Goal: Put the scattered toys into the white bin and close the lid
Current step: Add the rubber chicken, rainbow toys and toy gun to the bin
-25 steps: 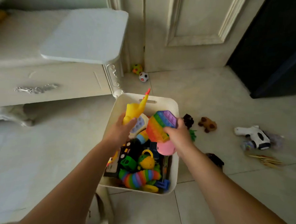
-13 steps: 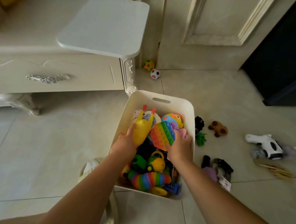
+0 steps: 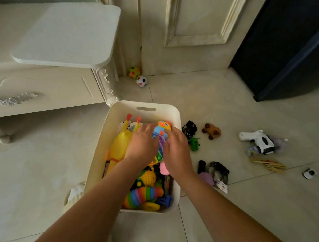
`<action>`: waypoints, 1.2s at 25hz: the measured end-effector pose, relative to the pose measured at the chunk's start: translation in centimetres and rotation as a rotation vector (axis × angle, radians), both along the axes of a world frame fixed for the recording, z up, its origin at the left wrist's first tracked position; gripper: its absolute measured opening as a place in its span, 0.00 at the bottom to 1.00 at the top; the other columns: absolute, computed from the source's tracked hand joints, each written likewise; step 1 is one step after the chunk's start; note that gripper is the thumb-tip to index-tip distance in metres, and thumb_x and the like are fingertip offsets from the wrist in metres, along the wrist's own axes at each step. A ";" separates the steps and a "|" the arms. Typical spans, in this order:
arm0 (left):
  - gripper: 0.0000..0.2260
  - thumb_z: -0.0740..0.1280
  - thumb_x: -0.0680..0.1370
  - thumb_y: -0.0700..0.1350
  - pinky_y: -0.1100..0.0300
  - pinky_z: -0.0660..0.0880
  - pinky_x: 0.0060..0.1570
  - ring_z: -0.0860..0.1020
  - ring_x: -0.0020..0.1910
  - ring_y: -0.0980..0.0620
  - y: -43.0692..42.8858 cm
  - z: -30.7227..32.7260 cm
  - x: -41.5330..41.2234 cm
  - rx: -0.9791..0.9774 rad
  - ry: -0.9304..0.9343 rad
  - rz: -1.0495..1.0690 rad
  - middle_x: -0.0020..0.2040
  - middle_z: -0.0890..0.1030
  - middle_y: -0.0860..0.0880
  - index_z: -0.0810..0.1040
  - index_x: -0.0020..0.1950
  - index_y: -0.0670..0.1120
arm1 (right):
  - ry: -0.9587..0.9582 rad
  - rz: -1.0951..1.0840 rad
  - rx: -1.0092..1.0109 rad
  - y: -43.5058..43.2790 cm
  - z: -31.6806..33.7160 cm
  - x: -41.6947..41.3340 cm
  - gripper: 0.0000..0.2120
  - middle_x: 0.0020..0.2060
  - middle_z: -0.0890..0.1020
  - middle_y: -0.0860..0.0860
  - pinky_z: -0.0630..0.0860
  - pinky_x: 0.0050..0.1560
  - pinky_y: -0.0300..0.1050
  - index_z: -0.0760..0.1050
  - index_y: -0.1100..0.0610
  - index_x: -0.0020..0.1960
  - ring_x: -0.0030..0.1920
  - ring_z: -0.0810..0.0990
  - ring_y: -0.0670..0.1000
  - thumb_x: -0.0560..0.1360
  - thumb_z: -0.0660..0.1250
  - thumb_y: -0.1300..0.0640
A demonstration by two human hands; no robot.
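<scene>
Grips released since prior frame, left hand point(image 3: 141, 145) and right hand point(image 3: 175, 152) flat, fingers extended, yellow chicken point(image 3: 120, 145) left of left fingers, rainbow pop toy point(image 3: 160, 148) under both palms, inside white bin point(image 3: 146, 104).

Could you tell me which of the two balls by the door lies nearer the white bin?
The white ball with red spots; the yellow-green ball sits farther back.

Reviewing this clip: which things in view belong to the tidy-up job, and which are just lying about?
Job: white plastic bin; yellow rubber chicken and rainbow bubble-pop toy inside it; left hand, right hand resting on the binned toys; brown plush toy, white toy gun, yellow spotted ball, white spotted ball on the floor.
Lying about: cream carved cabinet; dark blue cabinet.
</scene>
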State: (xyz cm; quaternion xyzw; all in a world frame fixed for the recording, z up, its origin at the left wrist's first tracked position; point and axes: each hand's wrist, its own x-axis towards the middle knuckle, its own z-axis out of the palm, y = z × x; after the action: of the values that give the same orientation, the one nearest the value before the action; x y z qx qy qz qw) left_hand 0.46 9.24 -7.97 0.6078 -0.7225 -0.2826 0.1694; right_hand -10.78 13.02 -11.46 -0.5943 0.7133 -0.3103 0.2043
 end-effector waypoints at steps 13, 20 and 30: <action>0.25 0.63 0.78 0.43 0.47 0.76 0.57 0.72 0.65 0.40 3.4 -10.4 -20.9 0.774 0.112 0.117 0.71 0.66 0.41 0.62 0.74 0.48 | -0.345 -0.570 0.708 5.9 -11.1 -23.7 0.22 0.64 0.74 0.60 0.73 0.53 0.43 0.67 0.52 0.72 0.55 0.78 0.58 0.78 0.61 0.57; 0.42 0.74 0.63 0.46 0.43 0.79 0.50 0.74 0.60 0.36 2.6 -16.4 -22.6 1.111 0.203 0.313 0.66 0.69 0.40 0.58 0.73 0.50 | -0.317 -0.560 0.850 4.9 -15.9 -23.5 0.30 0.63 0.70 0.59 0.71 0.62 0.47 0.62 0.47 0.74 0.63 0.73 0.62 0.74 0.67 0.50; 0.13 0.63 0.78 0.42 0.48 0.77 0.44 0.79 0.47 0.41 3.3 -14.6 -22.2 1.233 0.397 0.452 0.53 0.78 0.46 0.70 0.60 0.55 | -0.491 -0.632 0.730 5.3 -16.0 -21.7 0.18 0.58 0.65 0.55 0.76 0.60 0.52 0.73 0.54 0.62 0.56 0.76 0.58 0.72 0.63 0.61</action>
State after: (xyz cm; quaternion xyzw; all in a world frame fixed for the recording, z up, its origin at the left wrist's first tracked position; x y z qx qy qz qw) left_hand -21.78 12.52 -22.59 0.6658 -0.2400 -0.7061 -0.0235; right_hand -32.44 18.32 -27.46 -0.1512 0.8501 -0.2185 0.4547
